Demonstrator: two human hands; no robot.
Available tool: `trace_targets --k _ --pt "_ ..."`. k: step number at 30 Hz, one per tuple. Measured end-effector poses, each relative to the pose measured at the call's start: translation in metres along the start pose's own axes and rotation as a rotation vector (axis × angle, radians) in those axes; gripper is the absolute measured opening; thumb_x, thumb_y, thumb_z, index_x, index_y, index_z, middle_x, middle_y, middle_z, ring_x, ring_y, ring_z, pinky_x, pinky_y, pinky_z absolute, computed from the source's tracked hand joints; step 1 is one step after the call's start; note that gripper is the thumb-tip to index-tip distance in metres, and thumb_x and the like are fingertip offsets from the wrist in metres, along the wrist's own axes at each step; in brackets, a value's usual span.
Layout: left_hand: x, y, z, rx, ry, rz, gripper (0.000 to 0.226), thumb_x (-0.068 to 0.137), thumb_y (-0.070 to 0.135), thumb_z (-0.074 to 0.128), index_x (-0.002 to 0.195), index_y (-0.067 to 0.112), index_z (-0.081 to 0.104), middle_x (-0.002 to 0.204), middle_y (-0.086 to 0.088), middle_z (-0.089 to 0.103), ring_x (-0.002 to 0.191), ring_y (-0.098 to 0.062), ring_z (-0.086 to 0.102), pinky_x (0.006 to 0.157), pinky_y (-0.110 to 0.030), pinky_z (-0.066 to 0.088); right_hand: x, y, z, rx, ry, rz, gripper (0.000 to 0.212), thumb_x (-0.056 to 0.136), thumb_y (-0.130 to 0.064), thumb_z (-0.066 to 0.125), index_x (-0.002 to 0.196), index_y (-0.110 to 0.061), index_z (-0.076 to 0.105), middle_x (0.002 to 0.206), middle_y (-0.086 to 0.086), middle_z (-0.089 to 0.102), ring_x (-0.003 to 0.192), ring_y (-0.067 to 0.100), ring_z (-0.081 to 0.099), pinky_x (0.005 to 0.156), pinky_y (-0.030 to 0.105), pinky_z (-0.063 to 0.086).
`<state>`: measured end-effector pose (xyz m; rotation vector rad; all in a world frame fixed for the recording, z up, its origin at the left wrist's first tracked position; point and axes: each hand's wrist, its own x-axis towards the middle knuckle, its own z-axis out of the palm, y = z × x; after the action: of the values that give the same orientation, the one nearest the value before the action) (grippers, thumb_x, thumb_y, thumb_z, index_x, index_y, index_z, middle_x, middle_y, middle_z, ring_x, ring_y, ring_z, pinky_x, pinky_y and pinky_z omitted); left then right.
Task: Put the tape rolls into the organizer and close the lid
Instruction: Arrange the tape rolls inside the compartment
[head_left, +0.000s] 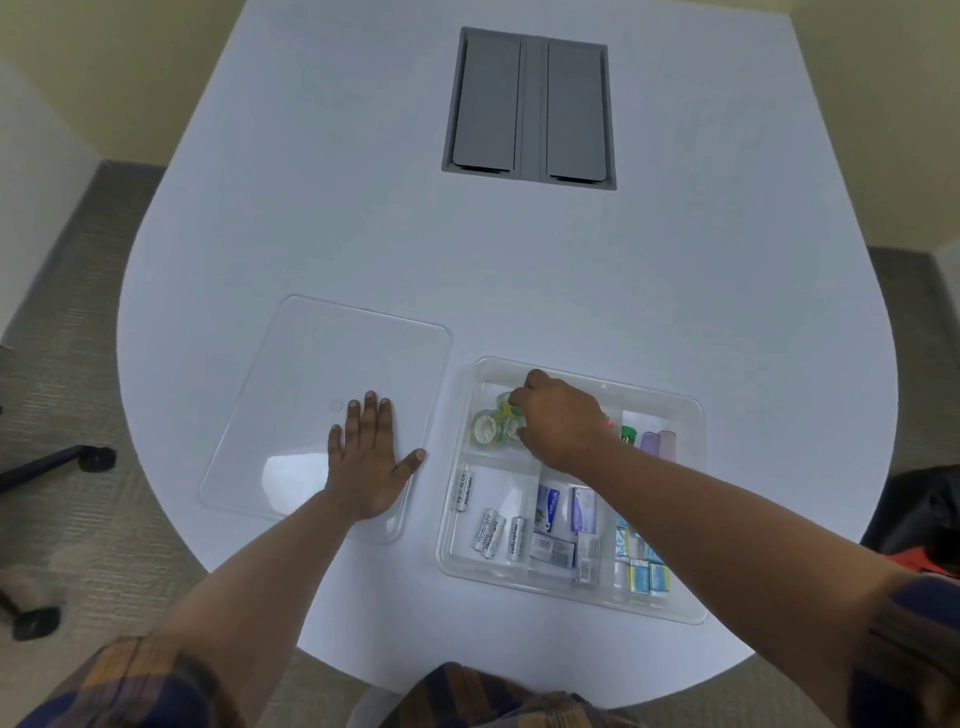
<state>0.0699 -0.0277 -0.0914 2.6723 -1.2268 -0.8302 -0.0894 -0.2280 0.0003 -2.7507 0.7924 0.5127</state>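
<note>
Your right hand pinches small clear tape rolls inside the clear plastic organizer | left hand flat, released on the clear plastic lid | risk: rolls tip out under your fingers

batteries | label "Heybright" | organizer | other box print unreadable

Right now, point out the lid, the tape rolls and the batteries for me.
lid (332, 364): head view, on the bare clear panel beyond the left hand.
tape rolls (487, 427): head view, on the near-left roll in the organizer's far-left compartment.
batteries (488, 535): head view, on the middle of the near-left cluster.
</note>
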Motion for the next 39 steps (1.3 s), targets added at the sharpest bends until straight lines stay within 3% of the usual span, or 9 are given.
trace_targets --k 3,6,12,21,26,30,35,39 --pt "-0.001 -0.001 0.002 -0.004 0.029 0.005 0.111 0.063 0.087 -0.007 0.149 0.017 -0.01 0.158 -0.005 -0.018 0.145 -0.024 -0.017 0.115 -0.048 -0.007 0.004 -0.001 -0.002 -0.021 0.008 0.048 0.023 0.084 -0.012 0.059 0.107 -0.013 0.064 0.106 0.007 0.052 0.092 0.029 0.059 0.067 0.036 0.051" --pt "-0.001 -0.001 0.002 -0.003 0.053 0.003 0.114 0.06 0.087 -0.014 0.15 0.017 -0.009 0.159 -0.005 -0.015 0.145 -0.025 -0.015 0.115 -0.047 -0.006 0.002 -0.003 -0.006 -0.03 -0.004 0.066 0.017 0.084 -0.02 0.062 0.1 -0.013 0.062 0.103 0.006 0.053 0.092 0.028 0.059 0.068 0.034 0.049" --pt "-0.001 0.0 0.002 0.001 0.045 0.004 0.099 0.071 0.077 0.002 0.149 0.017 -0.011 0.158 -0.003 -0.018 0.144 -0.022 -0.019 0.115 -0.047 -0.008 -0.003 -0.011 -0.006 -0.144 -0.036 0.042 0.016 0.082 -0.024 0.067 0.092 -0.012 0.063 0.093 0.006 0.057 0.089 0.029 0.063 0.061 0.031 0.041" --pt "0.0 -0.001 0.003 0.011 0.032 0.001 0.099 0.071 0.08 0.0 0.149 0.019 -0.014 0.158 -0.003 -0.021 0.144 -0.022 -0.021 0.115 -0.047 -0.008 0.001 -0.012 -0.001 -0.142 -0.075 0.096 0.029 0.08 -0.033 0.07 0.098 -0.012 0.064 0.1 0.007 0.063 0.092 0.029 0.064 0.066 0.032 0.043" --pt "0.0 -0.001 0.003 0.009 0.04 0.001 0.096 0.074 0.076 0.003 0.149 0.019 -0.013 0.158 -0.003 -0.02 0.144 -0.022 -0.021 0.114 -0.047 -0.008 0.0 -0.01 0.007 -0.166 -0.014 0.077 0.016 0.084 -0.019 0.06 0.098 -0.014 0.065 0.099 0.005 0.064 0.09 0.026 0.063 0.062 0.03 0.041" --pt "0.0 -0.002 0.003 0.007 0.038 0.005 0.096 0.074 0.077 0.003 0.149 0.019 -0.013 0.158 -0.003 -0.02 0.144 -0.022 -0.022 0.115 -0.046 -0.009 0.008 -0.005 0.009 -0.185 0.031 0.069 0.019 0.082 -0.009 0.058 0.097 -0.015 0.067 0.095 0.004 0.061 0.085 0.025 0.062 0.059 0.03 0.04" --pt "0.0 -0.003 0.007 0.025 0.064 0.004 0.102 0.069 0.081 -0.009 0.149 0.019 -0.012 0.158 -0.003 -0.018 0.145 -0.023 -0.019 0.115 -0.046 -0.007 0.008 0.001 0.004 -0.121 0.08 0.068 0.022 0.085 -0.015 0.054 0.102 -0.017 0.068 0.1 0.004 0.062 0.091 0.027 0.061 0.062 0.03 0.038" --pt "0.0 -0.002 0.007 0.024 0.081 0.007 0.097 0.073 0.078 -0.002 0.149 0.018 -0.009 0.159 -0.004 -0.015 0.145 -0.023 -0.017 0.115 -0.047 -0.006 -0.002 -0.003 -0.007 -0.111 0.088 0.05 0.02 0.082 -0.017 0.056 0.098 -0.015 0.068 0.098 0.005 0.062 0.09 0.026 0.06 0.063 0.029 0.036"
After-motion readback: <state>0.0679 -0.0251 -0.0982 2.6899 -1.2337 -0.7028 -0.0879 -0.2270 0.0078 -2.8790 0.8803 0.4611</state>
